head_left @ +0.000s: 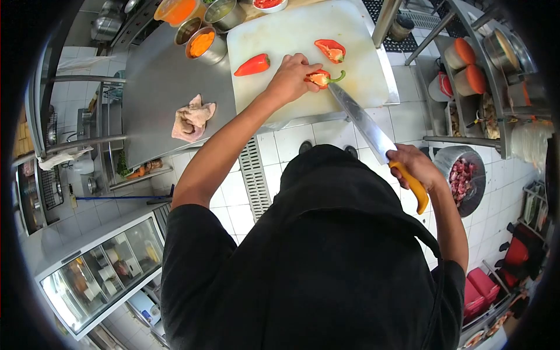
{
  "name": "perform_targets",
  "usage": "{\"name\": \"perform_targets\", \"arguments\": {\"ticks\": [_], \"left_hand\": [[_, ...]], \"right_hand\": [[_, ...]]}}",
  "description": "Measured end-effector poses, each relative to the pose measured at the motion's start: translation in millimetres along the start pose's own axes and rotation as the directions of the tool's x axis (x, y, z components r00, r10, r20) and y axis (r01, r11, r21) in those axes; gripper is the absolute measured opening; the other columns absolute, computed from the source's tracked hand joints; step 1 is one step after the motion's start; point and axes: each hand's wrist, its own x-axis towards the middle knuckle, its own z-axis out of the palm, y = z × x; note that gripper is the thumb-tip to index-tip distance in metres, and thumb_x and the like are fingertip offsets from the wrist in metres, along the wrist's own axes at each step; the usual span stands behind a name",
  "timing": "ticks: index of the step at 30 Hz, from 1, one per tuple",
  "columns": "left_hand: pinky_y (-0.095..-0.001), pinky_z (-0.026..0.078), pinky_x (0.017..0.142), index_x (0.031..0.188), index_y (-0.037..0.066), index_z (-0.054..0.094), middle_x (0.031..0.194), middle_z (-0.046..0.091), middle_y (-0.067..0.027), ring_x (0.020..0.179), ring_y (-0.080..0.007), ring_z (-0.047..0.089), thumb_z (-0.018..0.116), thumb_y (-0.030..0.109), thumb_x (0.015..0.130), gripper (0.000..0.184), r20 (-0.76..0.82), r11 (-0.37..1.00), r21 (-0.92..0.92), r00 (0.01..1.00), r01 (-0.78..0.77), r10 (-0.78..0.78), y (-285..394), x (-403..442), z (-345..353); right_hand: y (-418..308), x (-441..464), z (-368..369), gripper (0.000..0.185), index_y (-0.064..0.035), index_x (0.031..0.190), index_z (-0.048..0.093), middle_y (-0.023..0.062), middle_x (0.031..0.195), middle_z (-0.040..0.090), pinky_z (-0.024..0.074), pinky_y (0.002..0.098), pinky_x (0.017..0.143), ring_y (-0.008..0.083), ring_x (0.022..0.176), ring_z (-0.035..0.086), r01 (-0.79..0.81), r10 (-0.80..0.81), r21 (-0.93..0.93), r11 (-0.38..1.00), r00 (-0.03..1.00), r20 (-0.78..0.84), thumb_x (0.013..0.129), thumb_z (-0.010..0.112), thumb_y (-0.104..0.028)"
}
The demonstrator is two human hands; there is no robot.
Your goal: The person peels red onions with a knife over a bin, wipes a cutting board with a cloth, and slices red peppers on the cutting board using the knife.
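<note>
My left hand (293, 77) is closed on a halved red pepper (319, 78), cut side up with seeds and green stem showing, on the white cutting board (262, 44). In my right hand (415, 167) is a large knife (363, 123) with a yellow handle. Its tip is at the pepper's stem end; whether it touches is hard to tell. Another cut pepper half (331, 51) lies above on the board, its seeds visible. To the left of my left hand rests a red pepper piece (252, 65), skin side up.
A crumpled cloth (193, 118) lies on the steel table (157, 87). Metal containers (206, 45), one with orange pieces, stand beside the board's upper left. A white bowl (269, 4) of red pieces sits at the back. On the floor at right is a tub of meat (462, 178).
</note>
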Motion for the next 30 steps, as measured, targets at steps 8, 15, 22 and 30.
{"name": "perform_targets", "arguments": {"ticks": [8, 15, 22, 30], "left_hand": [[-0.039, 0.045, 0.097, 0.133, 0.015, 0.063, 0.119, 0.056, -0.0131, 0.11, -0.0319, 0.054, 0.077, 0.025, 0.082, 0.054, -0.032, 0.994, 0.029, 0.994, 0.108, -0.107, 6.6, -12.4, 3.6], [-0.0437, 0.051, 0.086, 0.128, 0.007, 0.063, 0.11, 0.06, -0.0205, 0.094, -0.038, 0.063, 0.069, 0.015, 0.087, 0.043, -0.137, 0.984, -0.053, 0.975, 0.169, -0.175, 9.4, -34.0, 12.2], [-0.0482, 0.05, 0.082, 0.11, 0.0, 0.066, 0.09, 0.063, -0.0226, 0.089, -0.0396, 0.064, 0.067, 0.009, 0.083, 0.028, -0.057, 0.955, -0.136, 0.961, 0.262, -0.272, 28.8, -48.7, 3.3], [-0.0388, 0.053, 0.073, 0.112, 0.003, 0.071, 0.087, 0.071, -0.0195, 0.074, -0.0319, 0.068, 0.068, 0.005, 0.082, 0.031, -0.134, 0.798, -0.502, 0.882, 0.332, -0.451, 33.7, -56.4, 20.3]], "right_hand": [[-6.1, -6.9, 12.3, 0.025, -0.0028, 0.092, 0.054, 0.0036, 0.062, 0.052, 0.0398, 0.0251, 0.039, 0.0113, 0.04, 0.048, -0.025, 0.024, -0.022, 0.999, 0.999, -0.047, 0.097, 0.056, -0.027], [-4.5, -3.8, 23.8, 0.025, -0.0024, 0.093, 0.054, 0.0032, 0.062, 0.052, 0.0411, 0.0242, 0.041, 0.0107, 0.041, 0.048, -0.006, 0.002, -0.045, 0.999, 0.996, -0.086, 0.097, 0.056, -0.027], [-7.8, 3.5, 39.5, 0.027, -0.002, 0.091, 0.055, 0.0029, 0.063, 0.052, 0.0415, 0.0251, 0.041, 0.0102, 0.043, 0.05, 0.039, -0.053, -0.124, 0.991, 0.992, -0.111, 0.099, 0.054, -0.027], [-4.5, 5.0, 49.4, 0.027, -0.0026, 0.089, 0.054, 0.0023, 0.062, 0.051, 0.0401, 0.0253, 0.041, 0.0104, 0.042, 0.048, 0.032, -0.049, -0.127, 0.991, 0.99, -0.135, 0.099, 0.054, -0.028]]}}
